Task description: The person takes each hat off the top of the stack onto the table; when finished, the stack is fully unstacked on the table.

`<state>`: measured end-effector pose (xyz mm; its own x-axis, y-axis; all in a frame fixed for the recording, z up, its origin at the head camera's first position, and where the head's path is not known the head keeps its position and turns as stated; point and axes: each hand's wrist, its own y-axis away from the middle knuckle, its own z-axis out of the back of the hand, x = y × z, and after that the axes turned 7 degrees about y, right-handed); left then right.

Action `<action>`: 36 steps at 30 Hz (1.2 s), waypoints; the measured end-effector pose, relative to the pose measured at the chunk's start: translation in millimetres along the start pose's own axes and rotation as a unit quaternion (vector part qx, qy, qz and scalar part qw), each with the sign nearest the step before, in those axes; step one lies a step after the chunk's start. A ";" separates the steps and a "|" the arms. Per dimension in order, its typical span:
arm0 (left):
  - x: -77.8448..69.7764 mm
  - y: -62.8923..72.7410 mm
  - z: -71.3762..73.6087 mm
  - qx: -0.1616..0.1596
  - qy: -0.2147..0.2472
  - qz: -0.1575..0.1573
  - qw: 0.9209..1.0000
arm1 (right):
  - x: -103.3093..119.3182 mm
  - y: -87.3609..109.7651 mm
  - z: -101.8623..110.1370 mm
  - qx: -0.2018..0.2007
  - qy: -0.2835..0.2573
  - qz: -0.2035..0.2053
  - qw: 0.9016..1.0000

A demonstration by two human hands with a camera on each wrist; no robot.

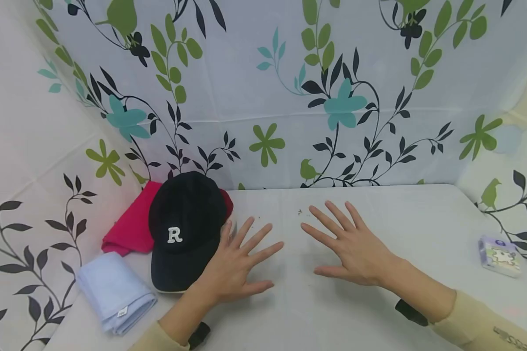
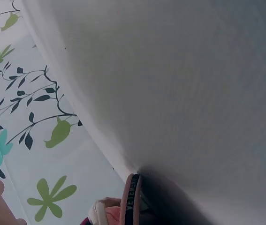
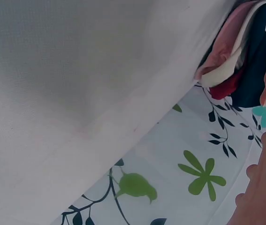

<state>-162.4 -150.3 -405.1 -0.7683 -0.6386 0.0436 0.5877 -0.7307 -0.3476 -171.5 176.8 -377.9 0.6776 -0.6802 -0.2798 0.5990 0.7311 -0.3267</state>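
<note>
My left hand (image 1: 237, 265) is held over the white table with its fingers spread, holding nothing. It overlaps the right side of a black cap (image 1: 186, 219) with a white letter R in the head view. To its right my right hand (image 1: 360, 253) is also spread and holds nothing. Red, white and pink headwear (image 3: 229, 51) shows beside the black cap in the right wrist view, mostly hidden behind it in the head view. A lettered band (image 2: 132, 199) appears at the bottom of the left wrist view.
Behind the black cap at the left lies a bright pink cloth (image 1: 129, 222). Nearer stands a folded light blue cloth (image 1: 114, 292) with a small tag. A small lilac-and-white packet (image 1: 500, 256) lies at the table's right. Leaf-patterned fabric (image 1: 263, 97) surrounds the table (image 1: 290, 312).
</note>
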 end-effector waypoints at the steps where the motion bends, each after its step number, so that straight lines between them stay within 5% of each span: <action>1: 0.0 0.3 0.3 0.000 -0.004 0.001 1.000 | 0.0 -1.0 0.3 -0.001 0.000 0.000 1.000; 13: 8.5 7.3 11.0 -0.014 -0.010 0.041 0.999 | 2.9 -21.0 -0.9 -0.012 -0.013 -0.021 1.000; 36: 23.7 36.3 25.4 -0.113 0.013 0.140 0.984 | 20.0 -73.0 -13.6 -0.049 -0.081 -0.042 0.995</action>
<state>-152.8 -198.1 -392.8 -0.5915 -0.7992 -0.1065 0.7084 -0.4520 -0.5421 -207.5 109.1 -371.9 0.6922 -0.7146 -0.1013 0.6166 0.6585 -0.4315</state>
